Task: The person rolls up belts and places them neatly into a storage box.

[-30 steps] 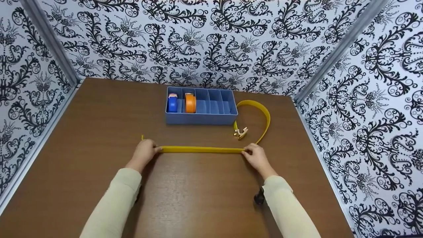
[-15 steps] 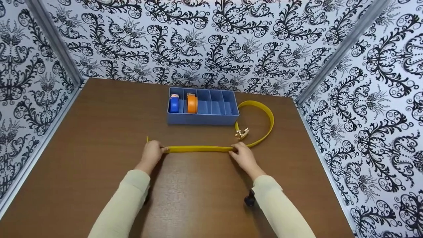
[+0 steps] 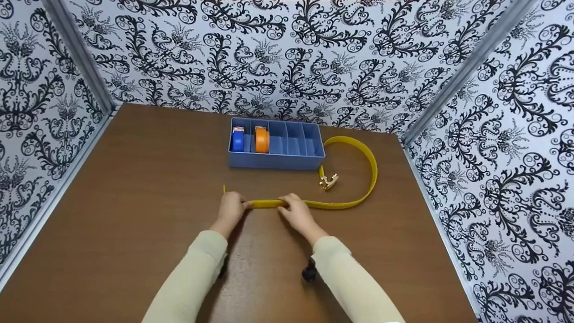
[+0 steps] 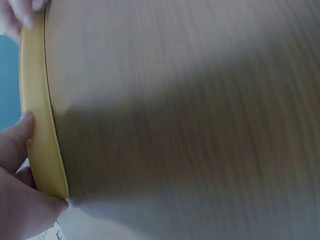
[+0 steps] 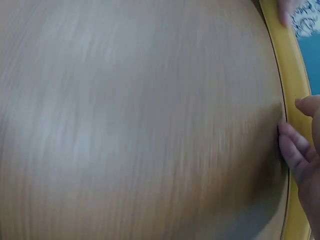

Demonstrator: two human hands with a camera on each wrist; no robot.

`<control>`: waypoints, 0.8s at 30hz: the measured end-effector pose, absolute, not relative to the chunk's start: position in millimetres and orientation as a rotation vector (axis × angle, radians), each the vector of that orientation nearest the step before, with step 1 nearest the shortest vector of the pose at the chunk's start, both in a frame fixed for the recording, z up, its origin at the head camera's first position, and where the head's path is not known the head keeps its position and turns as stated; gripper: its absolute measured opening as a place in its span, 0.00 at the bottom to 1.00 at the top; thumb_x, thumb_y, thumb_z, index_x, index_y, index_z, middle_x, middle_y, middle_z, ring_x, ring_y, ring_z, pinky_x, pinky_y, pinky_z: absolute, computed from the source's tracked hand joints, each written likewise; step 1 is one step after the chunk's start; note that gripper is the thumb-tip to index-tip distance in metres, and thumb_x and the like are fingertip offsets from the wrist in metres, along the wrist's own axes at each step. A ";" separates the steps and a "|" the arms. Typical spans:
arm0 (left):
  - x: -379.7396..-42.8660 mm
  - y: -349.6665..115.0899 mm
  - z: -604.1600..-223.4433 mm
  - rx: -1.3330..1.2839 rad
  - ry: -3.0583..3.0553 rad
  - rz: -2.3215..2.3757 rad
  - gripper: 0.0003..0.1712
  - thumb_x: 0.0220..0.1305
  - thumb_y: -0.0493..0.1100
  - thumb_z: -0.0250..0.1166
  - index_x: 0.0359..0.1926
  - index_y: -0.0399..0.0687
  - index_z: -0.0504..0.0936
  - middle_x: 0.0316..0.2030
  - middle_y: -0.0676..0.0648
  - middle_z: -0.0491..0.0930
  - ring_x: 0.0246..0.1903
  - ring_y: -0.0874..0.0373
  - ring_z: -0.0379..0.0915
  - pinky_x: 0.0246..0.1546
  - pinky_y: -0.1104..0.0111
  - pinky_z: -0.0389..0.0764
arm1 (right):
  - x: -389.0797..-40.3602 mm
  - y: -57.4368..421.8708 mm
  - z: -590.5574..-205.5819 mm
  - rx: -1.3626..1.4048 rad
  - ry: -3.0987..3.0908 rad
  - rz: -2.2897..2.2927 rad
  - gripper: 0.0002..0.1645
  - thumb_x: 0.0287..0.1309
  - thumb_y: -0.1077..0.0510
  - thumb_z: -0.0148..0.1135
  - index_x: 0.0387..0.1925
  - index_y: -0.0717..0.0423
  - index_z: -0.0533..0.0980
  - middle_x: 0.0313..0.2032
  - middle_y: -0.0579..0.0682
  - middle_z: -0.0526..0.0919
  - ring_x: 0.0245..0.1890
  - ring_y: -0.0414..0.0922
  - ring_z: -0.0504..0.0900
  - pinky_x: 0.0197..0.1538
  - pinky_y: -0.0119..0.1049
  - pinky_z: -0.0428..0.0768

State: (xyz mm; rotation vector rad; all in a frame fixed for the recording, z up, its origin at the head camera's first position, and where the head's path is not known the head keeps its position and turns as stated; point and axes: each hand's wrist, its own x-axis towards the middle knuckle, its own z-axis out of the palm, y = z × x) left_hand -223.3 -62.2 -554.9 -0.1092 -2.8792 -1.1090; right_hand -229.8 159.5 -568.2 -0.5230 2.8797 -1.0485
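Observation:
A yellow belt [image 3: 331, 205] stands on its edge on the brown table, curving round at the right to a gold buckle [image 3: 329, 181]. My left hand [image 3: 231, 210] pinches it near the free end, a short tip of which pokes up behind the hand. A little to the right, my right hand [image 3: 297, 212] holds the same strap between thumb and fingers. A short straight stretch of strap lies between the two hands. Stitching along the belt [image 4: 42, 90] shows in the left wrist view. In the right wrist view, thumb and fingers [image 5: 296, 147] are on opposite sides of the strap.
Behind the hands is a blue divided box [image 3: 276, 161]. A rolled blue belt [image 3: 237, 140] and a rolled orange belt [image 3: 262, 140] sit in its left compartments. Patterned panels [image 3: 269, 58] enclose the table [image 3: 148, 179] at the back and sides.
My right hand has moved left along the belt and my left hand has shifted right, so the hands are closer together. The loop at the right has widened.

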 end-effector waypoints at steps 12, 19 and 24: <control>-222.9 -54.4 -555.8 -0.065 -2.800 -1.351 0.08 0.59 0.37 0.70 0.36 0.35 0.88 0.35 0.41 0.85 0.40 0.45 0.80 0.46 0.56 0.79 | -235.7 150.0 -580.6 -0.363 2.486 -1.515 0.13 0.66 0.62 0.59 0.49 0.61 0.81 0.37 0.50 0.77 0.14 0.39 0.77 0.20 0.37 0.80; -225.0 -62.4 -563.7 0.176 -2.509 -1.412 0.22 0.60 0.24 0.61 0.55 0.38 0.80 0.55 0.35 0.72 0.57 0.38 0.64 0.58 0.51 0.68 | -236.3 145.4 -582.3 -0.341 2.521 -1.523 0.15 0.65 0.63 0.60 0.51 0.63 0.80 0.40 0.51 0.77 0.12 0.38 0.75 0.18 0.35 0.78; -224.7 -68.6 -560.4 0.547 -2.513 -1.388 0.31 0.58 0.31 0.63 0.64 0.36 0.70 0.60 0.32 0.62 0.59 0.32 0.58 0.60 0.47 0.62 | -237.0 146.9 -582.4 -0.317 2.535 -1.517 0.16 0.66 0.61 0.59 0.52 0.63 0.80 0.42 0.50 0.77 0.12 0.38 0.75 0.18 0.35 0.78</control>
